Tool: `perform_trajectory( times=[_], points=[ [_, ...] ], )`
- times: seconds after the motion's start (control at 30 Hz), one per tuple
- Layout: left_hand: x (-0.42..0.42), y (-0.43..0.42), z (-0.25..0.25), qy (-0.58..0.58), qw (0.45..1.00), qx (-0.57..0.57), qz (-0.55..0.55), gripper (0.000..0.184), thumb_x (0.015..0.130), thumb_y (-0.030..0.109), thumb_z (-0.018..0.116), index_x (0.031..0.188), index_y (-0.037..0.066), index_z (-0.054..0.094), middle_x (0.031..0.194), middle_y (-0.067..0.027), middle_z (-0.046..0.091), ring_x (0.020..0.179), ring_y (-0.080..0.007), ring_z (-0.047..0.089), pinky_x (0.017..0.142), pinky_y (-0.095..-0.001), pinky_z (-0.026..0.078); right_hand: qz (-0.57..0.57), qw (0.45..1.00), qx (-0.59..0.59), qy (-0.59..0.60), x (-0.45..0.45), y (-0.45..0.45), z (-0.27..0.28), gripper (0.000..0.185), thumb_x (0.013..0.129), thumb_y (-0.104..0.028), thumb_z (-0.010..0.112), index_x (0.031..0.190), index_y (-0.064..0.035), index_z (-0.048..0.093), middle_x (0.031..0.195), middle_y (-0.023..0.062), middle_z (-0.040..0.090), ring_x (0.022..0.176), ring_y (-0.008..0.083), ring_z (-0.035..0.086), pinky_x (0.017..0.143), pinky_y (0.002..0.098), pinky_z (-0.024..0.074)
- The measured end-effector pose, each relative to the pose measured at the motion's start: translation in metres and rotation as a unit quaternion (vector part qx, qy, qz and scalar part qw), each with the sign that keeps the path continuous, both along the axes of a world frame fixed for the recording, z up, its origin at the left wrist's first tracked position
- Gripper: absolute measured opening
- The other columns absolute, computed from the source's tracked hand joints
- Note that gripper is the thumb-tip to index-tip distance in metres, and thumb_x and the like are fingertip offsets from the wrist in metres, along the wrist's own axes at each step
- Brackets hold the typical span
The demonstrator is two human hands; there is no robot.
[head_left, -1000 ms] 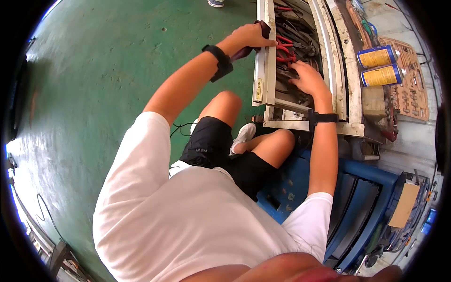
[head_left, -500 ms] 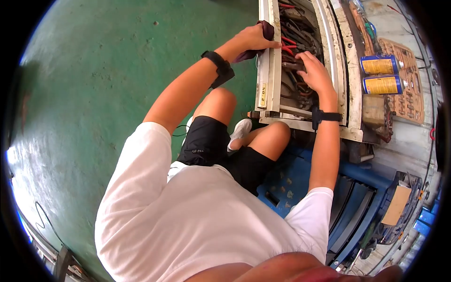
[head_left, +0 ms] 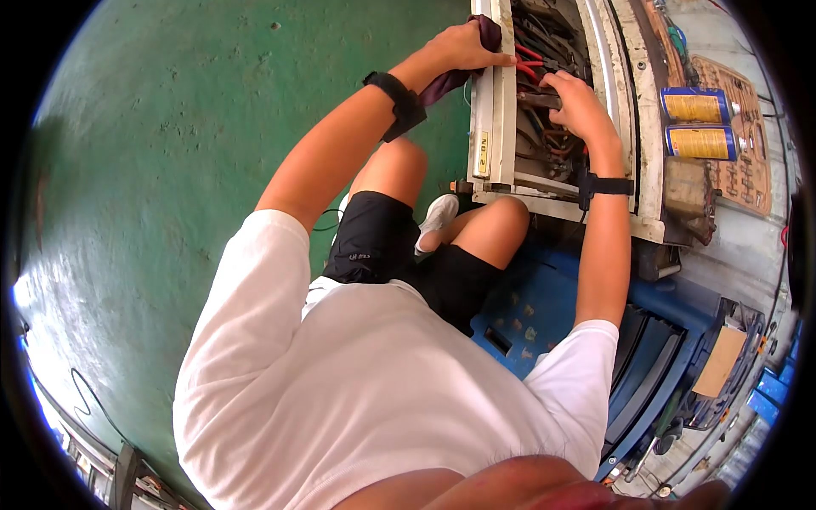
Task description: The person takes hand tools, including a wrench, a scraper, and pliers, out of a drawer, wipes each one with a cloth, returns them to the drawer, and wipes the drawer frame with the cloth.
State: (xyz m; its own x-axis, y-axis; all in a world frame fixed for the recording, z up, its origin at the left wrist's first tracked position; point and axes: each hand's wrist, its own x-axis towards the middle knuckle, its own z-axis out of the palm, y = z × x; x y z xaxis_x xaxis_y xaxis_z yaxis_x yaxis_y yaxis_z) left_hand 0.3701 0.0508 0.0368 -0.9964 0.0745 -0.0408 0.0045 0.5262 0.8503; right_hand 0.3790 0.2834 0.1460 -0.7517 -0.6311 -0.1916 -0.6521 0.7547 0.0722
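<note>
My left hand (head_left: 466, 48) is closed around a dark maroon cloth (head_left: 445, 85), with its thumb reaching over the front edge of the open drawer (head_left: 503, 110). Inside the drawer, my right hand (head_left: 581, 105) has its fingers curled on a worn hand tool (head_left: 539, 100) with a brownish handle; the rest of that tool is hidden. Red-handled pliers (head_left: 529, 63) lie just beyond these fingers. Around them is a jumble of dark metal tools (head_left: 544, 140).
Two blue and yellow spray cans (head_left: 699, 143) lie on the cabinet's right side beside a brown tool tray (head_left: 741, 174). A blue plastic unit (head_left: 535, 297) stands by my right knee. Green floor (head_left: 170, 153) stretches to the left.
The view has shifted slightly, and the drawer appears a little further right and up. My right hand's fingers have closed in on the brownish-handled tool. My left hand keeps the cloth at the drawer edge.
</note>
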Motion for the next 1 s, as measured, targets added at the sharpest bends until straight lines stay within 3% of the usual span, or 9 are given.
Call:
perform_trajectory(
  times=[0.13,0.2,0.33,0.4,0.53,0.67,0.83,0.87,1.0],
  points=[
    [-0.001,-0.001,-0.004,0.0,0.999,0.026,-0.026,0.096,0.064,0.075,0.072,0.12,-0.003,0.059,0.106,-0.0193,0.07,0.1,-0.0314,0.069,0.086,-0.0398,0.054,-0.036,0.998,-0.021,-0.048,-0.002,0.0,0.003,0.051,0.067,0.003,0.078,0.114,-0.0021,0.061,0.11,0.0168,0.063,0.1,0.0389,0.062,0.086,0.0436,0.0525],
    [0.003,0.0,-0.002,0.041,0.998,0.044,0.009,0.081,0.069,0.067,0.076,0.107,-0.003,0.062,0.094,-0.0161,0.07,0.079,-0.0254,0.07,0.075,-0.0357,0.055,-0.02,0.999,-0.033,-0.036,0.0,0.004,0.001,0.052,0.067,0.002,0.079,0.115,-0.0023,0.061,0.11,0.0168,0.064,0.101,0.0384,0.062,0.087,0.043,0.0523],
    [0.009,-0.001,0.006,0.018,0.998,0.054,-0.02,0.081,0.069,0.066,0.076,0.108,-0.003,0.063,0.095,-0.0165,0.07,0.081,-0.0259,0.071,0.075,-0.0368,0.056,-0.005,1.0,0.015,0.009,0.007,0.004,0.0,0.052,0.066,0.002,0.08,0.115,-0.0028,0.065,0.112,0.0168,0.065,0.104,0.0372,0.062,0.09,0.0413,0.0518],
    [0.006,0.001,0.002,0.015,1.0,0.019,0.015,0.089,0.065,0.073,0.072,0.109,-0.004,0.065,0.099,-0.0193,0.071,0.097,-0.0322,0.069,0.085,-0.0398,0.054,-0.023,0.999,0.018,-0.012,0.011,0.007,0.003,0.05,0.066,0.002,0.08,0.114,-0.0029,0.066,0.112,0.0167,0.065,0.104,0.0371,0.062,0.091,0.0413,0.0515],
    [0.003,0.003,-0.003,0.033,0.999,-0.011,0.018,0.088,0.065,0.072,0.074,0.109,-0.005,0.065,0.099,-0.0195,0.071,0.096,-0.0319,0.07,0.085,-0.0394,0.054,-0.032,0.999,0.003,-0.017,0.014,0.02,-0.002,0.049,0.066,0.002,0.08,0.113,-0.0028,0.067,0.114,0.0164,0.065,0.105,0.037,0.062,0.093,0.0413,0.0509],
    [0.007,0.002,-0.003,0.05,0.997,0.046,0.029,0.09,0.066,0.069,0.075,0.116,-0.004,0.062,0.103,-0.0201,0.07,0.096,-0.0318,0.07,0.086,-0.0388,0.054,-0.051,0.998,0.013,-0.036,0.007,0.028,0.001,0.048,0.068,0.002,0.08,0.113,-0.0021,0.066,0.114,0.018,0.064,0.111,0.0367,0.059,0.096,0.0417,0.0483],
    [0.015,0.0,0.006,-0.005,0.998,0.068,-0.008,0.092,0.067,0.068,0.075,0.122,-0.003,0.057,0.106,-0.0194,0.07,0.095,-0.0314,0.07,0.085,-0.0384,0.054,-0.092,0.995,-0.032,0.025,0.022,0.045,-0.011,0.039,0.076,0.007,0.07,0.114,-0.0025,0.065,0.111,0.0232,0.066,0.108,0.0403,0.06,0.092,0.0455,0.0488],
    [0.017,0.0,0.007,0.007,0.998,0.066,0.006,0.09,0.068,0.067,0.075,0.121,-0.003,0.058,0.105,-0.019,0.07,0.094,-0.0311,0.07,0.085,-0.0386,0.054,-0.115,0.993,-0.033,0.017,0.024,0.052,-0.014,0.037,0.079,0.009,0.061,0.114,-0.0011,0.064,0.105,0.0257,0.066,0.103,0.0425,0.062,0.089,0.0471,0.0491],
    [0.025,-0.003,0.021,-0.025,0.998,0.064,-0.004,0.087,0.069,0.065,0.075,0.119,-0.004,0.059,0.106,-0.0193,0.07,0.096,-0.0305,0.07,0.085,-0.039,0.054,-0.21,0.977,-0.011,0.018,0.033,0.062,-0.025,0.04,0.079,0.005,0.057,0.119,0.0028,0.061,0.104,0.0298,0.065,0.102,0.0452,0.062,0.089,0.0485,0.0507]
  ],
)
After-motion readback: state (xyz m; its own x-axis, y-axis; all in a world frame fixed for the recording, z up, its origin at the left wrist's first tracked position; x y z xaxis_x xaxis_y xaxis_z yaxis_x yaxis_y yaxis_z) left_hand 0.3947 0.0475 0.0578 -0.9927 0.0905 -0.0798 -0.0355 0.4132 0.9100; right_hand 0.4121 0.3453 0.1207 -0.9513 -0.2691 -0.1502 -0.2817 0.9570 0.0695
